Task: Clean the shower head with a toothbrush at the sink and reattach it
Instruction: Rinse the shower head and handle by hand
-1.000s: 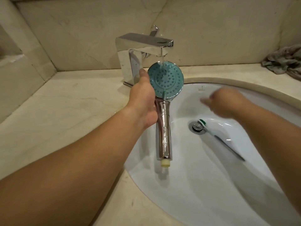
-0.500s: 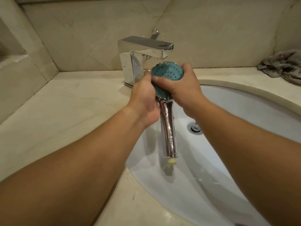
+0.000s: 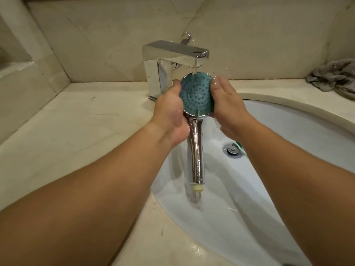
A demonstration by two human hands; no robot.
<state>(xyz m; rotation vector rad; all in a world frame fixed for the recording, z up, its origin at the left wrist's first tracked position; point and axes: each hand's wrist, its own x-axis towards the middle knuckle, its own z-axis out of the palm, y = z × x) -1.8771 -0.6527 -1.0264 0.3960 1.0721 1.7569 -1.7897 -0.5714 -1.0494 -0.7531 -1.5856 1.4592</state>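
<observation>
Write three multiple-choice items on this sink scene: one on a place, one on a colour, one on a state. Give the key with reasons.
1. Where does the crumpled cloth lie?
A. in the basin
B. on the counter, far right
C. over the faucet

2. What colour is the shower head face?
A. teal
B. red
C. black

3. What is the faucet doing?
A. shut off
B. dripping onto the counter
C. running onto the shower head

Key: B, it sits on the counter by the wall; A, the nozzle face is teal; C, a stream falls from the spout onto the face, held between the left hand and right hand.
</observation>
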